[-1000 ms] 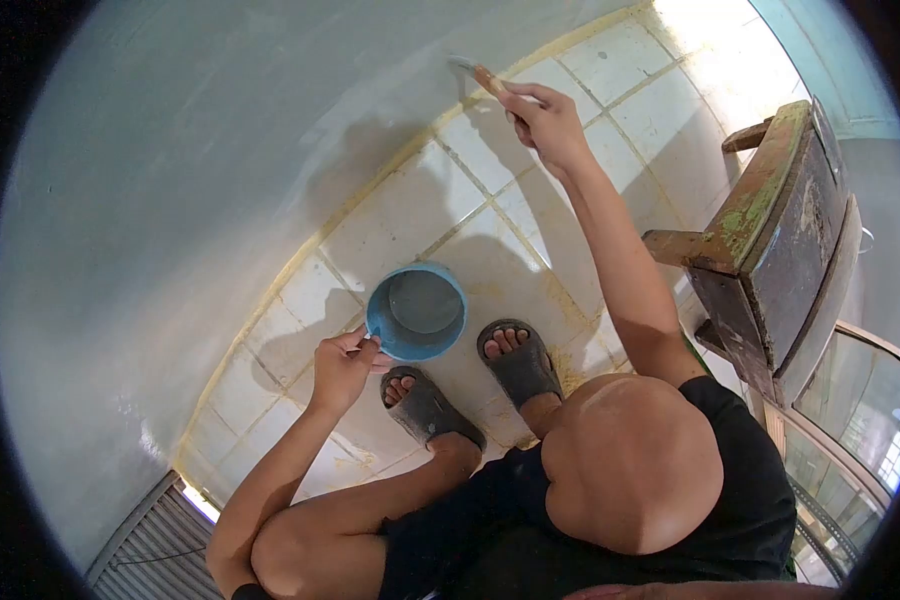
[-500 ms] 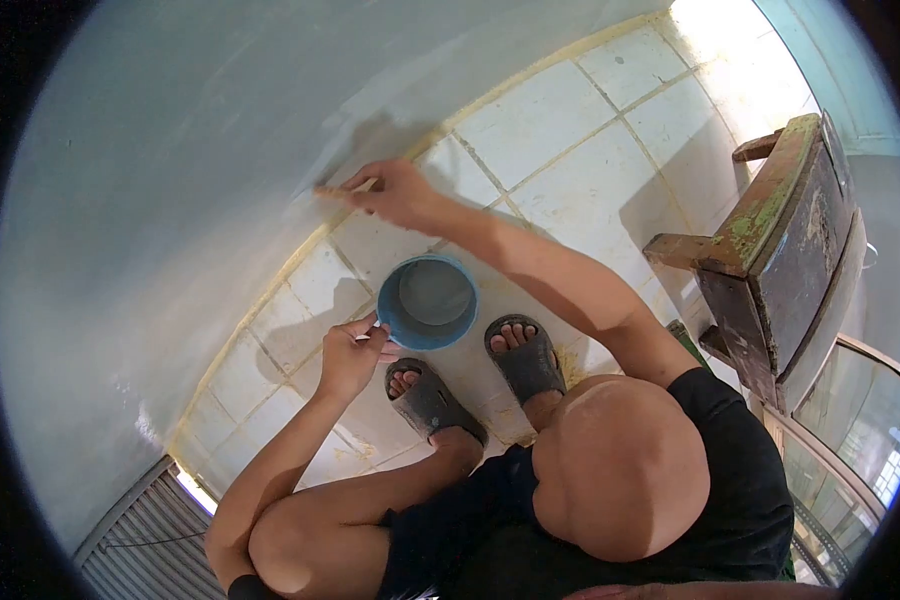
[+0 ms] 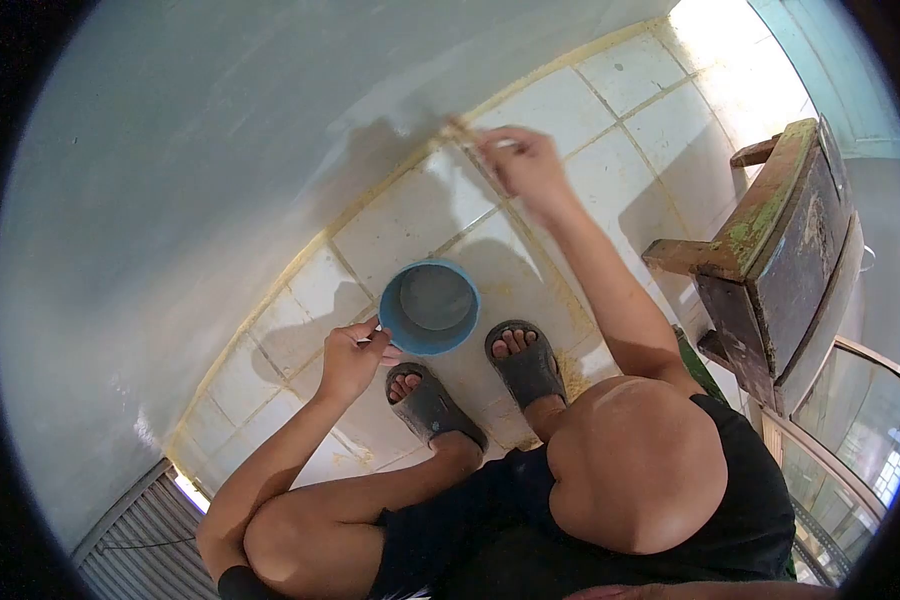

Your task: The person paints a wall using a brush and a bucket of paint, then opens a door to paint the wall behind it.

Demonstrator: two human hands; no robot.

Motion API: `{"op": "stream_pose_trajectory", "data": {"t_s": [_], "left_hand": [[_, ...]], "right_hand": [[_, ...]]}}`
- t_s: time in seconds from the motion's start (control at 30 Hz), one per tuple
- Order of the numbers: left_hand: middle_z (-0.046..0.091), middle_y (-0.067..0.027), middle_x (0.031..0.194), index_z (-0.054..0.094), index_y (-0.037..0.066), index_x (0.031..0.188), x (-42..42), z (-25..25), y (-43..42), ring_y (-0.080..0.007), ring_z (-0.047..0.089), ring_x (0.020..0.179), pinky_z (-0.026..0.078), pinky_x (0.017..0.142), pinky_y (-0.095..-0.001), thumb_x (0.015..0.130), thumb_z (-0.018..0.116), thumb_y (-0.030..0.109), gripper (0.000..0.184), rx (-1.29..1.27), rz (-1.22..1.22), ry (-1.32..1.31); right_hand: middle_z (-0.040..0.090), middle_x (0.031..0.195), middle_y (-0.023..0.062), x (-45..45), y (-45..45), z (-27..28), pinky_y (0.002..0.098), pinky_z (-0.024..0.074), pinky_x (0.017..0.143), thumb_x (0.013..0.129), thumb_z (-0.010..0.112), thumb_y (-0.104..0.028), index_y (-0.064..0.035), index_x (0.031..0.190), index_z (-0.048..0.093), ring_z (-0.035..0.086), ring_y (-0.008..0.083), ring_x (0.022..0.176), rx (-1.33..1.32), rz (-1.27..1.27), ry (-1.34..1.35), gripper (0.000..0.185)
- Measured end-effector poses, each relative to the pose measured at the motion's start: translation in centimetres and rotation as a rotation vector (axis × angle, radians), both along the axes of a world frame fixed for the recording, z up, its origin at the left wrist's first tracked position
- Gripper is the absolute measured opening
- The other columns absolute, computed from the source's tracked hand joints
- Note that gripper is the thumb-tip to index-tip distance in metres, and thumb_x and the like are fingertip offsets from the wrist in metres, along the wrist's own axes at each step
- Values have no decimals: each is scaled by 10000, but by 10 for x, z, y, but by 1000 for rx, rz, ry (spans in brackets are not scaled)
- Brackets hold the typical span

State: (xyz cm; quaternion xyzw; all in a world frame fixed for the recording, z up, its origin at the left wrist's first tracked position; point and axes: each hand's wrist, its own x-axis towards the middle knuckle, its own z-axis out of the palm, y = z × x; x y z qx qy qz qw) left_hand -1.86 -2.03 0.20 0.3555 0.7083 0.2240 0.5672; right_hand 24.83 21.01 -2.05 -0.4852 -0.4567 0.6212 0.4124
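Observation:
My left hand (image 3: 350, 358) is closed on the near-left rim of a small round blue bucket (image 3: 448, 343). Pale grey liquid (image 3: 438, 298) lies inside the bucket. Farther up and to the right, my right hand (image 3: 525, 168) is closed round a slim tan paintbrush (image 3: 460, 127), smeared by motion. The brush tip is close to the foot of the grey-green wall (image 3: 210, 180); whether it touches cannot be made out.
White floor tiles (image 3: 610, 185) meet the wall along a yellowish seam. My feet in dark sandals (image 3: 525, 365) are beside the bucket. A worn wooden chair (image 3: 760, 240) stands at right, near a glass-fronted cabinet (image 3: 840, 420). A ribbed grey shutter (image 3: 135, 545) is at lower left.
My right hand has swept the paintbrush right and upward along the wall's base, away from above the bucket. My left hand and the bucket have hardly moved.

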Motion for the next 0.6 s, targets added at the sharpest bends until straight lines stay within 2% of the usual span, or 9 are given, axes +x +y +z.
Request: {"op": "stream_pose_trajectory", "data": {"t_s": [0.03,0.1,0.2,0.33,0.4,0.53,0.6], "left_hand": [[719,-185,922,487,-192,1348,-1,-1,1,-246,752,827,651,694,-320,975,564,10,431,-5,7,-2],[723,-191,935,501,-189,1338,0,-2,-1,-244,752,829,652,692,-322,976,565,12,419,-13,19,-3],[729,-196,951,535,-180,1313,1,-2,-1,-238,752,832,654,690,-324,977,570,15,391,-1,22,11],[732,-196,946,557,-169,1298,3,-1,1,-230,750,818,655,688,-327,980,569,15,367,4,15,34],[732,-196,939,561,-161,1301,2,-2,-2,-229,750,811,655,687,-328,982,567,13,364,1,32,18],[730,-196,927,578,-139,1302,0,-9,-4,-228,748,802,655,687,-326,983,563,13,353,11,39,3],[730,-196,923,577,-135,1305,-2,-7,-2,-229,748,801,654,687,-326,981,563,11,355,4,31,5]], "right_hand": [[620,675,16,-17,-10,-1,228,320,449,931,689,-139,-15,1071,739,466,45,518,85,155,-68,194],[654,699,23,-58,-31,15,253,416,483,921,719,-228,-37,1100,750,531,72,563,16,405,-54,263],[656,702,30,-123,-55,6,267,436,505,896,754,-243,-35,1106,747,540,83,564,75,562,40,296],[655,710,34,-148,-36,2,265,429,504,895,759,-233,-49,1136,743,541,81,574,210,481,15,304],[650,735,36,-122,-14,17,246,410,503,918,732,-189,-31,1195,719,530,74,583,42,414,10,319],[636,754,39,-66,9,24,225,384,498,932,702,-129,1,1238,690,502,71,576,27,294,140,332],[609,750,33,-40,22,29,209,356,490,935,686,-78,32,1262,666,464,65,558,-36,113,138,345]]}}
